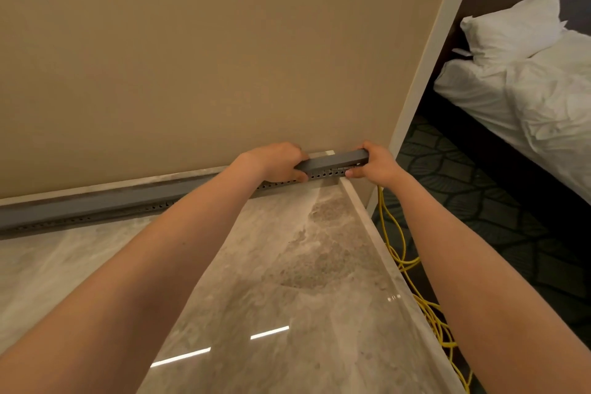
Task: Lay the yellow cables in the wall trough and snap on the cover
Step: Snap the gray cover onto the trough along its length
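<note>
A long grey wall trough [96, 205] with a row of holes along its front runs along the foot of the beige wall, on a marble counter [287, 281]. At its right end a short grey cover piece [332, 160] sits tilted above the trough. My left hand [278, 163] grips the cover's left end and my right hand [374, 163] grips its right end. Yellow cables [399, 253] hang down from the trough's right end, past the counter's right edge, and lie in loops on the floor.
The beige wall ends at a white corner trim [425, 73] just right of my right hand. Beyond it lie a dark patterned carpet [479, 201] and a bed with white sheets and a pillow [518, 22].
</note>
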A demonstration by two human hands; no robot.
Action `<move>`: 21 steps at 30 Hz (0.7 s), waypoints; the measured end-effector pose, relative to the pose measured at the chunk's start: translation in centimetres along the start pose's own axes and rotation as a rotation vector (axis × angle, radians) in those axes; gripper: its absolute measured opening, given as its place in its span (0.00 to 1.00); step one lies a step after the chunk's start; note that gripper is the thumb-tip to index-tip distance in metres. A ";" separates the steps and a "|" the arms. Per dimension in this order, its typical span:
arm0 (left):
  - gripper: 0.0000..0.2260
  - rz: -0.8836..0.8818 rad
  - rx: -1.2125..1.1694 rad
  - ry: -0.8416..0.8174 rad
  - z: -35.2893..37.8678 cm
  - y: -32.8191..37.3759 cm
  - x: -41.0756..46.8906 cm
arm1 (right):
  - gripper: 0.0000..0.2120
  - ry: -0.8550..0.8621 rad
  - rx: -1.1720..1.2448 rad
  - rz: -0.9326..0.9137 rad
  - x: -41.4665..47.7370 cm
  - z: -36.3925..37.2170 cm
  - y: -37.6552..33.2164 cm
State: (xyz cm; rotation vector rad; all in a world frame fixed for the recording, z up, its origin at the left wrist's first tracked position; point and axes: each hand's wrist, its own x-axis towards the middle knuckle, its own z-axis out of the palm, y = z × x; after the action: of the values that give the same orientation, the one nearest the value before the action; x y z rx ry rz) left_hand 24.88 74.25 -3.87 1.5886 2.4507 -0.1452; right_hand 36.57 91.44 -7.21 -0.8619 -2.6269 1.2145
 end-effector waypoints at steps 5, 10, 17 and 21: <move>0.17 -0.027 0.015 -0.042 0.0 0.6 -1.3 | 0.27 0.037 0.034 0.072 -2.1 0.2 -0.1; 0.17 -0.064 0.018 -0.037 0.4 0.1 -2.6 | 0.21 0.082 0.055 0.111 -3.2 0.9 -0.7; 0.13 -0.105 0.036 0.042 1.3 0.9 -2.8 | 0.19 0.121 -0.124 0.183 -3.7 2.1 -0.7; 0.12 -0.146 0.062 0.043 1.2 1.6 -2.4 | 0.18 0.124 -0.176 0.190 -3.9 1.9 -0.9</move>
State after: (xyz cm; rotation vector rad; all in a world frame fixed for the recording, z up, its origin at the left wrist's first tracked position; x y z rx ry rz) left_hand 27.45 72.57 -4.46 1.4496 2.6198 -0.2149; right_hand 38.81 87.57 -7.31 -1.1997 -2.6291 0.9421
